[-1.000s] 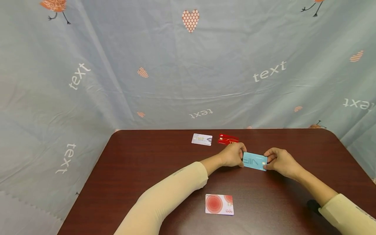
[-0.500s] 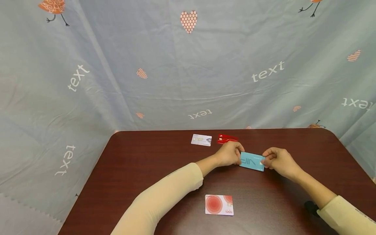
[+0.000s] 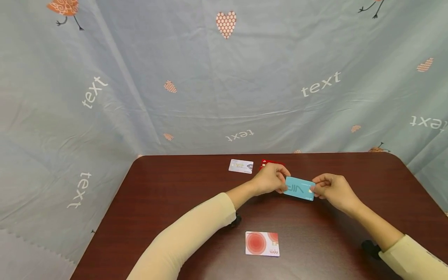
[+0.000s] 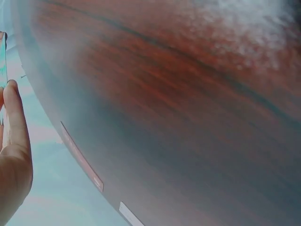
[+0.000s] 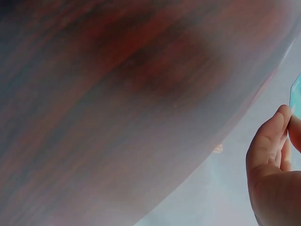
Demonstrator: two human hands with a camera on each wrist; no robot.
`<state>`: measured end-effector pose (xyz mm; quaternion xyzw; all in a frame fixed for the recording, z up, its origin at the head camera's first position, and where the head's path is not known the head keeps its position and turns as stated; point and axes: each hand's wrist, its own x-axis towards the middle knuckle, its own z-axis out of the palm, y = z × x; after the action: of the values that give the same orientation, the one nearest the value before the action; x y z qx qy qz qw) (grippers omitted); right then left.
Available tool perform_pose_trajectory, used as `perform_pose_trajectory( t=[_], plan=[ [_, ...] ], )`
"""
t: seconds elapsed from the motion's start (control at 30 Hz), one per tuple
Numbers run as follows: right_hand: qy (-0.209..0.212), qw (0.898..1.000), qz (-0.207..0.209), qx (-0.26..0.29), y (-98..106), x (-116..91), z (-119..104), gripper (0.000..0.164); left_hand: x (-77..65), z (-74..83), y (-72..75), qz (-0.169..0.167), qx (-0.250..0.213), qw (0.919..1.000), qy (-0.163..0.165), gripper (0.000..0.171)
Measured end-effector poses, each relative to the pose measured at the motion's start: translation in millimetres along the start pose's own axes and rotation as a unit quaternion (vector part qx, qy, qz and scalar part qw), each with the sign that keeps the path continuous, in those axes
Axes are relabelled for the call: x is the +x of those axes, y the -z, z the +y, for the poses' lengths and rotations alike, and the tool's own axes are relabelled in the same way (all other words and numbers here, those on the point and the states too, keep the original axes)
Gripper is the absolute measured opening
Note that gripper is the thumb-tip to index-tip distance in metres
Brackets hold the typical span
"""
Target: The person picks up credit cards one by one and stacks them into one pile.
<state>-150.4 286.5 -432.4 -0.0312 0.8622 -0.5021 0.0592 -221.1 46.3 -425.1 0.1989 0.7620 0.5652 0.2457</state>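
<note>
Between my two hands a light-blue card (image 3: 298, 188) with "VIP" lettering is held up above the table, tilted slightly down to the right. My left hand (image 3: 271, 178) pinches its left end, and my right hand (image 3: 335, 191) pinches the right end, near the chip. Partly behind the left hand lies a red card (image 3: 266, 162). A white VIP card (image 3: 241, 166) lies to the left of the red one. Nearer to me is a white card with red circles (image 3: 262, 244), flat on the table. Both wrist views show only an edge of the blue card.
The dark reddish-brown table (image 3: 168, 186) has rounded far corners. Behind it hangs a grey-blue curtain (image 3: 196, 77) with printed hearts and text. A black object (image 3: 371, 249) shows under the right forearm, and another dark piece (image 3: 236, 220) by the left sleeve.
Both hands have shifted slightly left with the blue card, and the left hand has risen a little, covering more of the red card. The cards on the table have stayed put.
</note>
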Motion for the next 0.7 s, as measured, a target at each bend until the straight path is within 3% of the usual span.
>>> perform_pose_trajectory(
  t=[0.37, 0.7],
  plan=[
    [0.000, 1.000, -0.008, 0.020, 2, -4, -12, 0.031, -13.3, 4.5, 5.9, 0.005, -0.029, 0.9996, 0.002, 0.031],
    [0.005, 0.999, -0.006, 0.034, -3, -6, -21, 0.032, -27.8, 6.7, 14.0, 0.002, -0.057, 0.9981, -0.023, 0.030]
  ],
)
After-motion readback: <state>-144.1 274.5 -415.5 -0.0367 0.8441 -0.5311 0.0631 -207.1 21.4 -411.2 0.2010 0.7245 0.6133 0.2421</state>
